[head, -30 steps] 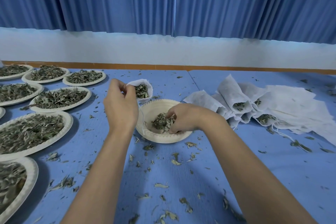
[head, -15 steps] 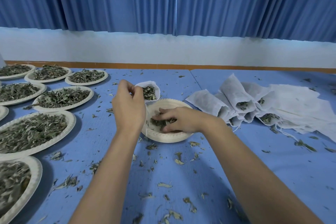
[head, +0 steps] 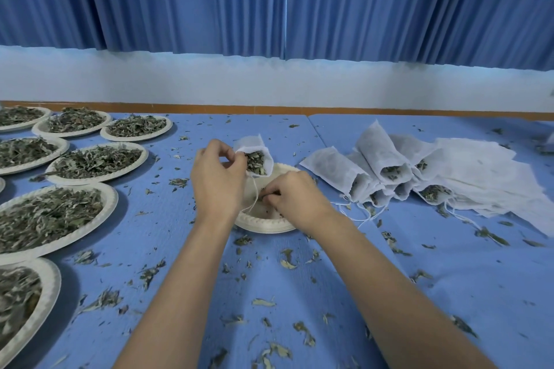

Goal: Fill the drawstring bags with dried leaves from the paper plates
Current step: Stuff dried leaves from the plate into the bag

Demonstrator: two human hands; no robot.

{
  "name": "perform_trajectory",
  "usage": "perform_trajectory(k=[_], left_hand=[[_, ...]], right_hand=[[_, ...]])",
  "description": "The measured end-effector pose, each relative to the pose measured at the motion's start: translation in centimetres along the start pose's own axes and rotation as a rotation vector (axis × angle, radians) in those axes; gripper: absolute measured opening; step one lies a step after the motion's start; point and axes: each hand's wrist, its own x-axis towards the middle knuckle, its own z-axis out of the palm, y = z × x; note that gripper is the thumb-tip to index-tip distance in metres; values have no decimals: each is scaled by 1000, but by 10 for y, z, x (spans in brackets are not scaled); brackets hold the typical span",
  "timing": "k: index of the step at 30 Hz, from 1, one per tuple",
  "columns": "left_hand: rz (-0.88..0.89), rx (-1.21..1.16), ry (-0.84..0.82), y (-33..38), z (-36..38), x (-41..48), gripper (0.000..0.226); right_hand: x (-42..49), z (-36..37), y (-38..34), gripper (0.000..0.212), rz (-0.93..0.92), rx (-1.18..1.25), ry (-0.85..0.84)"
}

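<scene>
White drawstring bag [head: 254,145] pinched by left fingers [head: 235,160]; right fingers [head: 271,192] pinch leaves [head: 261,195] in one paper plate [head: 263,227] of nine

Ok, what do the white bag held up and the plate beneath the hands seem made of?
The small white drawstring bag looks like thin non-woven fabric, matte: fine fibrous texture, soft creases. The round off-white plate is probably moulded paper pulp, matte: embossed ridged rim.
</scene>
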Motion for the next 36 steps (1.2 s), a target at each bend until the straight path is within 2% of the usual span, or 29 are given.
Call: perform_trajectory(k=[2, 4, 6, 9, 12, 15, 18, 22, 25, 27, 29, 33, 36], left_hand=[[8, -18, 4, -1, 2, -1, 22], [-13, -33, 8, -1, 3, -2, 20], [-36, -32, -8, -2, 5, -3, 10], [-33, -19, -28, -3, 7, -3, 7], [-32, -78, -87, 1, 10, -8, 9], [-41, -174, -159, 5, 14, -13, 19], [-73, -287, -258, 7, 19, -16, 21], [-132, -376, -435, 5, 22, -21, 18], [-98, -236, -522, 2, 24, -23, 16], [-33, -120, -565, 2, 25, -26, 25], [37, -73, -546, 2, 26, -28, 33], [139, -9, -392, -3, 24, -21, 24], [169, -23, -364, -6, 21, -16, 25]], right_hand=[[0, -10, 3, 13, 155, 320, 133], [1, -26, 9, 10, 308, 558, 180], [-1, -43, 13, 7, 390, 727, 136], [-6, -56, 8, 6, 371, 969, 50], [-6, -48, -2, 6, 345, 935, 56], [-1, -34, -10, 10, 361, 793, 155], [0, -24, -11, 18, 398, 782, 272], [-2, -17, -7, 13, 507, 839, 338], [-2, -12, -7, 17, 616, 922, 364], [-2, -11, -8, 17, 652, 992, 352], [-4, -9, -13, 17, 659, 1047, 343], [-5, -6, -25, 19, 623, 1103, 311], [-3, -7, -31, 20, 589, 1094, 262]])
